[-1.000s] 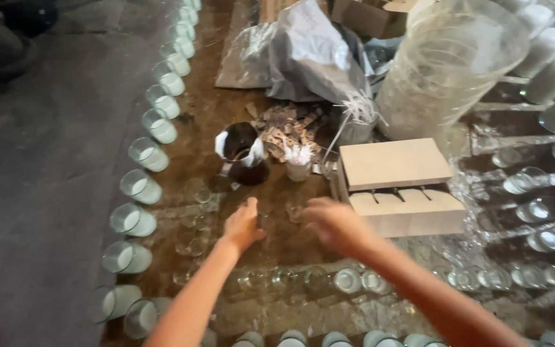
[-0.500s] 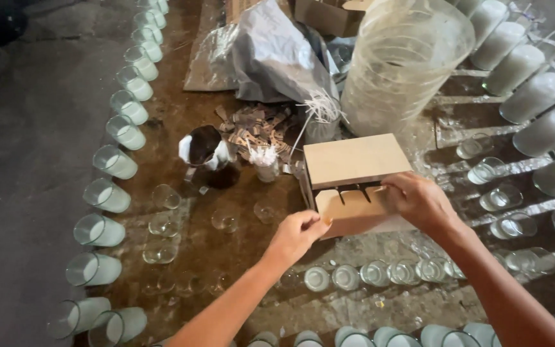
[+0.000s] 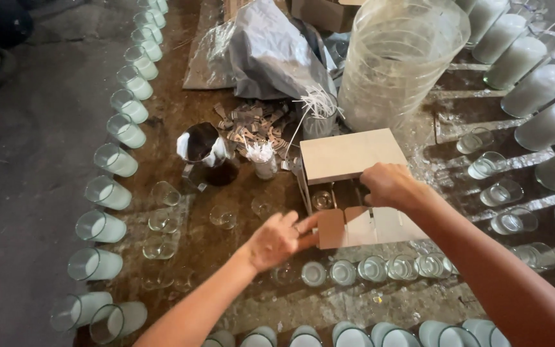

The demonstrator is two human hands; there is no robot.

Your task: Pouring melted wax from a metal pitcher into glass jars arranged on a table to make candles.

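A curved row of glasses (image 3: 115,160) filled with white wax runs down the left edge of a wet, dark floor. Just right of it stand a few empty glasses and a dark jug (image 3: 204,154), beside a scatter of metal wick tabs (image 3: 250,122) and a small cup of wicks (image 3: 264,159). Near the centre the left hand (image 3: 276,240) pinches the lower-left flap of a cardboard box (image 3: 348,183), fingers curled around the edge. The box sits on the floor between the jug and more glasses on the right — its lid half raised, an empty glass visible inside. The right hand (image 3: 390,186) grips the box's middle from above, fingers closed over an inner flap. Behind the box stands a tall clear plastic roll (image 3: 401,58).
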